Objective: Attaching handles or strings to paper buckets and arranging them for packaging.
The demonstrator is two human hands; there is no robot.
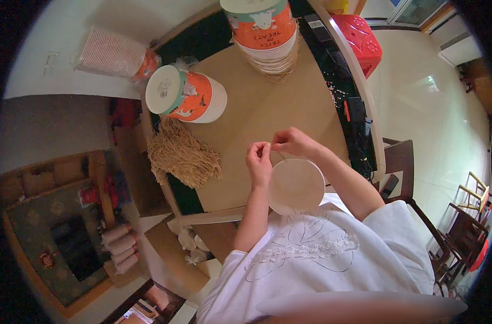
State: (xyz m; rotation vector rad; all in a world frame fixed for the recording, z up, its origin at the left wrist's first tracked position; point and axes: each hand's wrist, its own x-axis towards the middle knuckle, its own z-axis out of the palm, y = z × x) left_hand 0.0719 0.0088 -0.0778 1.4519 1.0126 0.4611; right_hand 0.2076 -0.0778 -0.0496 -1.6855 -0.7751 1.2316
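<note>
- The left hand pinches a thin string at the rim of a white paper bucket, its fingers closed tight on it.
- The right hand sits just beside the left, fingers also pinched on the same string above the bucket's rim.
- The bucket is held near the front edge of the brown desk, close to the person's chest, its pale bottom facing up.
- A bundle of tan strings lies on the desk to the left.
- A stack of orange buckets lies on its side behind the bundle.
- Another stack of buckets stands at the far edge.
</note>
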